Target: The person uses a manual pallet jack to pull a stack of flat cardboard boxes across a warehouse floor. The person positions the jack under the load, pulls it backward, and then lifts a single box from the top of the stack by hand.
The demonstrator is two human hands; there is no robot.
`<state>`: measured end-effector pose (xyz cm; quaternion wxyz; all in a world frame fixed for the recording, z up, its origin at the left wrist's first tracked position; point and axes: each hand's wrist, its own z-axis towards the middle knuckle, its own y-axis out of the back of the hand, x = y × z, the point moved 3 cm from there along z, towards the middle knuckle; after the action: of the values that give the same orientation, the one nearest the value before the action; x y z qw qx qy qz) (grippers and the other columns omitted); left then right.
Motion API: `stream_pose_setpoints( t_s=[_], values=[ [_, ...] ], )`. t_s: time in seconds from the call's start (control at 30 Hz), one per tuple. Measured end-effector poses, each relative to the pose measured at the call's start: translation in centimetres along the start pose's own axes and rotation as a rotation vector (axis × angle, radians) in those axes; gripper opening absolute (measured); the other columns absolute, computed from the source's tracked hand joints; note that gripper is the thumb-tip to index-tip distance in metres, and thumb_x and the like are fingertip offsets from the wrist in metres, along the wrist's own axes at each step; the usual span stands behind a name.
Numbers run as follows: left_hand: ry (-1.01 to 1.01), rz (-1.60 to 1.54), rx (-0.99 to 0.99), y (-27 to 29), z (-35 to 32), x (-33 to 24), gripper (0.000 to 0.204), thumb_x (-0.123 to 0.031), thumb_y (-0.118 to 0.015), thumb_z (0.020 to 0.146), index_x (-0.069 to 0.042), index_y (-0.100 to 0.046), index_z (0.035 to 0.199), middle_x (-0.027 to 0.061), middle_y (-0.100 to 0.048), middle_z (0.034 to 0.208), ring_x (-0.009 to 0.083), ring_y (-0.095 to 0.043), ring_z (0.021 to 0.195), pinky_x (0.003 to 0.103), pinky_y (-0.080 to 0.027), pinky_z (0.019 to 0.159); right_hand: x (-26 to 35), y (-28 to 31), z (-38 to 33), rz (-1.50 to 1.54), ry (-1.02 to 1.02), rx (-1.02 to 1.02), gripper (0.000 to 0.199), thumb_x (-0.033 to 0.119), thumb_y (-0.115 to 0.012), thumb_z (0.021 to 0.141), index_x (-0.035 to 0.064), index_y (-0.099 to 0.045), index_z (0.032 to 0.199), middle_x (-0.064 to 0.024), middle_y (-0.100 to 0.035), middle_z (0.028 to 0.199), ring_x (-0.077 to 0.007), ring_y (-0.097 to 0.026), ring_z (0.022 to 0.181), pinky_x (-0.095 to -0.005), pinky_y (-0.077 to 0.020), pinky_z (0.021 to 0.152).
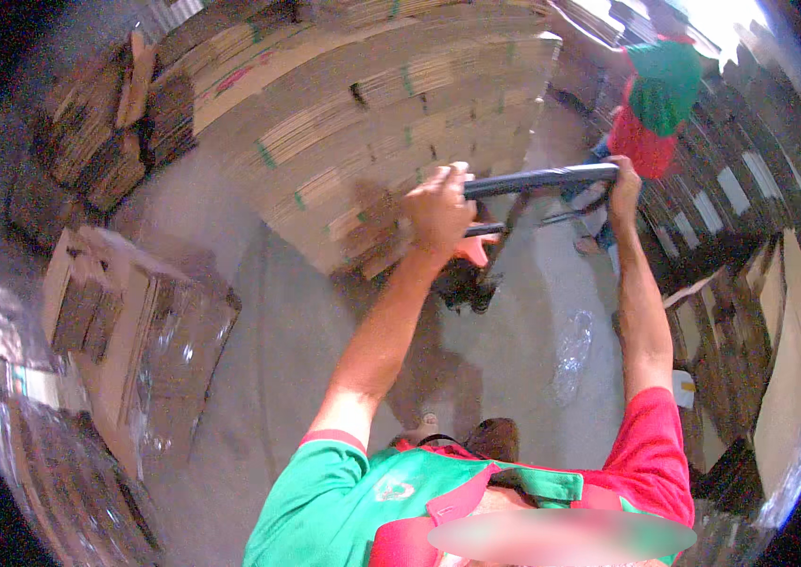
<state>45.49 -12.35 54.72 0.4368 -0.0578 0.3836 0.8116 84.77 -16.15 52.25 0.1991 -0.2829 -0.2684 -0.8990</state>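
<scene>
We are gripping a long dark grey flat bar (540, 177) with both hands in front of a tall stack of flattened brown cardboard (372, 123).

Our left hand (438, 210) is closing around the bar's near end, also pinching a second short dark piece (484, 230); our right hand (623, 181) is clasping its far end. Another person in a green and red shirt (657, 104) is standing beyond, on the grey concrete floor (306, 321).
</scene>
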Motion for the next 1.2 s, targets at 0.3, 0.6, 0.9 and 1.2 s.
stream_pose_setpoints(
  t_s=[0.3,0.6,0.9,1.2],
  values=[
    [0.119,0.285,-0.412,-5.9,1.1,7.4,0.025,-0.027,-0.07,0.089,-0.008,-0.07,0.105,0.0151,-0.073,0.088,0.0343,-0.07,0.08,0.044,-0.055,0.07,-4.5,-11.8,1.8,0.135,-0.116,0.112,0.032,0.029,-0.057,0.098,-0.0007,-0.065,0.089,-0.0191,-0.059,0.072,-0.0288,-0.056,0.061,-0.0418,-0.0457,0.062],
    [0.139,0.389,-0.365,-8.6,0.6,7.5,0.024,-0.03,-0.069,0.091,-0.007,-0.07,0.101,0.0144,-0.072,0.077,0.0307,-0.071,0.069,0.042,-0.053,0.062,-6.2,-10.8,1.8,0.423,-0.005,0.189,0.04,0.041,-0.06,0.094,0.0035,-0.068,0.082,-0.0233,-0.066,0.079,-0.0397,-0.068,0.074,-0.0458,-0.052,0.066],
    [0.04,0.503,-0.451,-12.6,1.7,8.9,0.018,-0.022,-0.069,0.094,-0.004,-0.068,0.096,0.0122,-0.071,0.074,0.0279,-0.07,0.066,0.041,-0.052,0.058,-10.4,-14.4,2.9,0.482,0.133,0.154,0.036,0.035,-0.061,0.093,0.003,-0.062,0.078,-0.0201,-0.062,0.074,-0.0409,-0.064,0.074,-0.0491,-0.0496,0.066],
    [0.132,0.556,-0.37,-12.6,1.9,9.0,0.016,-0.015,-0.069,0.093,0.0,-0.066,0.094,0.0153,-0.072,0.082,0.0286,-0.07,0.073,0.04,-0.054,0.065,-10.7,-15.4,2.4,0.5,0.108,0.135,0.037,0.038,-0.067,0.089,0.005,-0.057,0.076,-0.0134,-0.06,0.072,-0.0352,-0.065,0.071,-0.0466,-0.0505,0.06]
  ],
)
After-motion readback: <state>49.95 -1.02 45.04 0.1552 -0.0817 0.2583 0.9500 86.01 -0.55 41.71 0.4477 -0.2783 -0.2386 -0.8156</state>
